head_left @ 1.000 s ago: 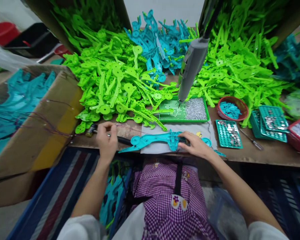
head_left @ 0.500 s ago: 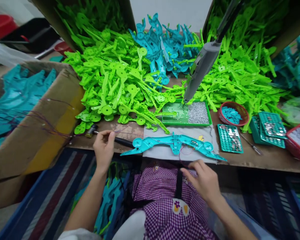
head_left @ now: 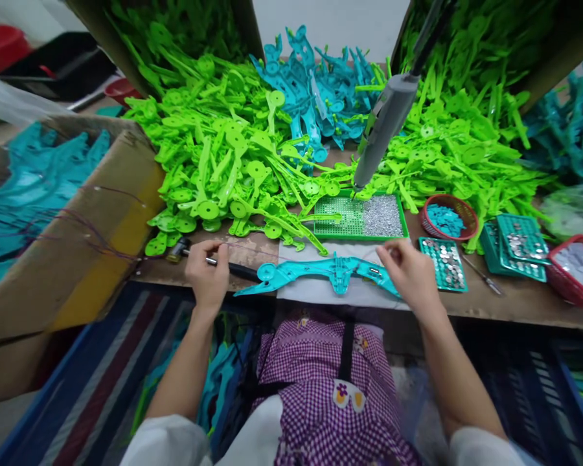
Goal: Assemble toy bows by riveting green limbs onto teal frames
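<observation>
A turquoise plastic bow-shaped part (head_left: 301, 270) lies across a white cloth at the table's front edge, its ribbed inner side up. A small metal piece sits in its right arm. My left hand (head_left: 207, 275) is closed in a pinch on a thin dark wire (head_left: 245, 247), just beyond the part's left end. The wire runs right above the part and becomes too fine to follow. My right hand (head_left: 412, 275) is pinched over the part's right end, covering its tip. The wire seems to reach those fingers. Behind my left hand lies a black-handled hammer (head_left: 243, 270).
A grey electric screwdriver (head_left: 386, 129) hangs over a green tray (head_left: 320, 234) of small screws. Heaps of lime-green parts (head_left: 214, 149) lie behind. To the right are a red basket (head_left: 473, 226), teal trays (head_left: 449, 262) with metal discs and a screwdriver (head_left: 488, 281). A cardboard box (head_left: 126, 188) stands left.
My right hand has risen from below the part to above its right end. The wire loop hanging near it is no longer visible. My left hand has shifted slightly up and right.
</observation>
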The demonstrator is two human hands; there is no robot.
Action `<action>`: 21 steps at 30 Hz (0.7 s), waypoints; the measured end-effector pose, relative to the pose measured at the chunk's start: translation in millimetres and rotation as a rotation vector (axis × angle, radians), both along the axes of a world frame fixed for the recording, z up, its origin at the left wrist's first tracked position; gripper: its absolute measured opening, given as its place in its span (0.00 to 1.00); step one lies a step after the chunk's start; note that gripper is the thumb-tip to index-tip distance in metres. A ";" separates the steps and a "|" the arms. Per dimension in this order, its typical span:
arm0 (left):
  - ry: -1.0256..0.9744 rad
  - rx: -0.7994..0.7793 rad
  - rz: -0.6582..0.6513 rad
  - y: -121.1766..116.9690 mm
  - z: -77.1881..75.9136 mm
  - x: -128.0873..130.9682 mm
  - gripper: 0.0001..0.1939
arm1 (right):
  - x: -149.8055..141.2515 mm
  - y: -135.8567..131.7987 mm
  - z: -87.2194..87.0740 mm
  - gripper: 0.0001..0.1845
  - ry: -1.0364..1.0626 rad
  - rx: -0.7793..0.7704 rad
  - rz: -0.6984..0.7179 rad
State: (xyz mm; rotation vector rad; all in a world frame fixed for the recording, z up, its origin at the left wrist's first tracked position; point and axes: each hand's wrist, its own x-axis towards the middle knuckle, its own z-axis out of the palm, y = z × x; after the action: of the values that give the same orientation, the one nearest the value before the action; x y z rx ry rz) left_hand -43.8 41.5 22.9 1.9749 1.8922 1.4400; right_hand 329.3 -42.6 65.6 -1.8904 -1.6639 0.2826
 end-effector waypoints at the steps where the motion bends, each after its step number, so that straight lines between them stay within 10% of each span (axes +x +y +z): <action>1: 0.056 0.063 0.026 0.5 0.0 -4.4 0.10 | 1.8 16.1 -0.9 0.13 -0.103 0.012 0.030; 10: 0.181 0.285 0.041 -15.4 -12.0 -47.2 0.07 | 5.7 23.5 -73.4 0.17 -0.300 -0.213 0.074; 16: -0.323 0.034 -0.291 8.2 26.2 -16.9 0.08 | 14.1 19.7 -79.7 0.20 -0.250 -0.222 0.081; 21: 0.083 0.035 -0.429 38.3 53.1 -29.6 0.06 | 17.8 20.6 -83.8 0.21 -0.223 -0.250 0.084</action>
State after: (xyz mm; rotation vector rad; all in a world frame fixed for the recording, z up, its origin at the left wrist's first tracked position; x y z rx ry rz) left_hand -73.4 79.8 76.0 2.3031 1.3528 1.2906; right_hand 347.1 -22.0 -18.2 -2.1011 -1.9357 0.3382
